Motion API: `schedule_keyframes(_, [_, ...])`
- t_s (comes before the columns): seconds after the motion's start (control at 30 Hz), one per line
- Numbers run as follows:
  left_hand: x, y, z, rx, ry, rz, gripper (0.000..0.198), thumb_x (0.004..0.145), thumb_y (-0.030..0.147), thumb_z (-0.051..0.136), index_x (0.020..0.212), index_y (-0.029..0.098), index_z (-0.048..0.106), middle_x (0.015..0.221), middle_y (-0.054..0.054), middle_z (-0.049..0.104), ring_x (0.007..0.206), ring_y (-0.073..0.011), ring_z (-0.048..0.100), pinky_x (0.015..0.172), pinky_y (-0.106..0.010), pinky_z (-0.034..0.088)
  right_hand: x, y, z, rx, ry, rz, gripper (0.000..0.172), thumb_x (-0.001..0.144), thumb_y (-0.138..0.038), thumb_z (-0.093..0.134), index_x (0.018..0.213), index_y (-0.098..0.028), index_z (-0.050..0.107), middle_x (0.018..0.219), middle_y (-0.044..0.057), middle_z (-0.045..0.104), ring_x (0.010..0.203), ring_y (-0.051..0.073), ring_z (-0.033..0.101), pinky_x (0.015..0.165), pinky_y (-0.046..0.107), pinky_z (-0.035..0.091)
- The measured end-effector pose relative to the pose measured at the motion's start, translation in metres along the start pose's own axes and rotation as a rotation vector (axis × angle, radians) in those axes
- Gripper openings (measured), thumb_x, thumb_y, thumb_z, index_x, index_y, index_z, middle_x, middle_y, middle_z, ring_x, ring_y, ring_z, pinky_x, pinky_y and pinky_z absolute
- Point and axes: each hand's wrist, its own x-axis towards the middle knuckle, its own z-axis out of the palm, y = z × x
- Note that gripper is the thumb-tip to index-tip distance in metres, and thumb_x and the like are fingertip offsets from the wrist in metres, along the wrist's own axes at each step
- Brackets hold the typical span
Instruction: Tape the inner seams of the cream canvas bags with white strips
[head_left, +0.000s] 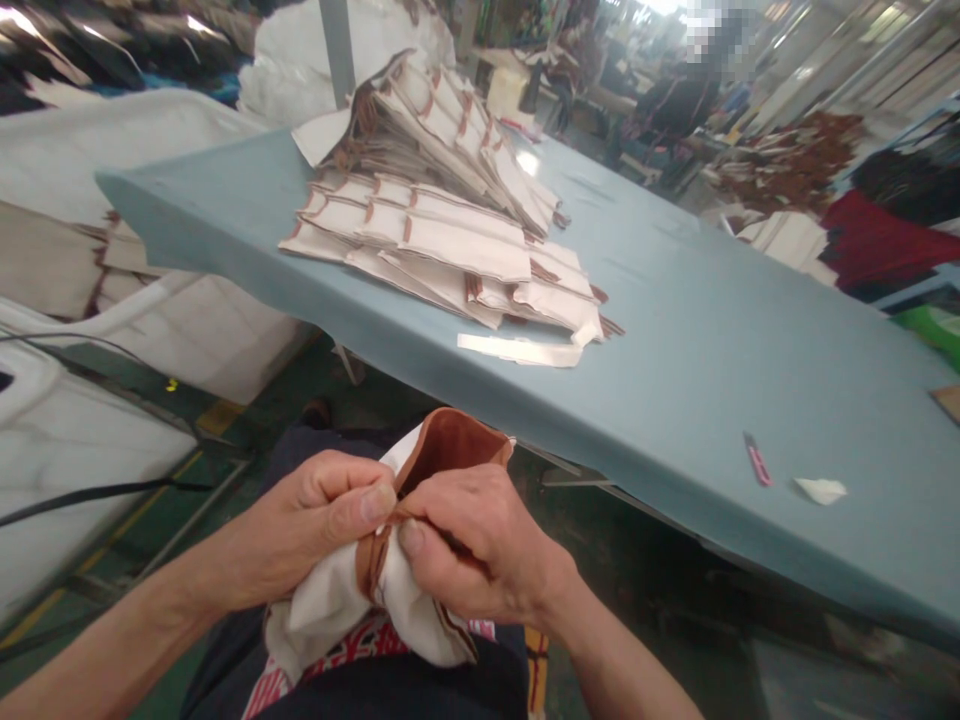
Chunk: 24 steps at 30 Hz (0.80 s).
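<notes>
A white fabric piece with brown lining and brown edging (457, 440) is held over my lap, its brown inside facing up. My left hand (322, 525) pinches its edge between thumb and fingers. Close beside it, my right hand (484, 540) is closed on the same piece, thumb and bent fingers gripping near the brown seam. The two hands almost touch. White cloth hangs below them in folds. On the blue-green table ahead lie stacked white pieces with brown edges (450, 230), and a loose white strip (517, 349) is in front of them.
The blue-green table (675, 370) runs diagonally in front of me. A pink cutter (757, 460) and a white scrap (820, 489) lie on its right part. White bins (202, 330) stand at the left. A metal post (337, 50) rises behind the table.
</notes>
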Motion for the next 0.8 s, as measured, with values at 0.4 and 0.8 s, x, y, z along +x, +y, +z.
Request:
schedule_keyframes(0.4, [-0.004, 0.034, -0.002, 0.392, -0.007, 0.081, 0.038, 0.098, 0.036, 0.060, 0.067, 0.025, 0.041, 0.061, 0.008, 0.033, 0.054, -0.0103, 0.030, 0.047, -0.024, 0.020, 0.003, 0.008, -0.008, 0.415, -0.224, 0.271, 0.042, 0.115, -0.049, 0.061, 0.082, -0.023, 0.054, 0.066, -0.007, 0.050, 0.054, 0.008, 0.044, 0.055, 0.023, 0.035])
schedule_keyframes(0.8, [-0.001, 0.000, 0.031, -0.348, 0.214, 0.118, 0.071, 0.098, 0.077, 0.077, 0.068, 0.024, 0.042, 0.060, 0.009, 0.039, 0.051, -0.0091, 0.030, 0.046, -0.020, 0.030, -0.002, 0.005, 0.012, 0.116, 0.145, -0.086, 0.034, 0.120, -0.038, 0.050, 0.091, -0.026, 0.061, 0.069, -0.001, 0.063, 0.058, 0.014, 0.058, 0.060, 0.029, 0.049])
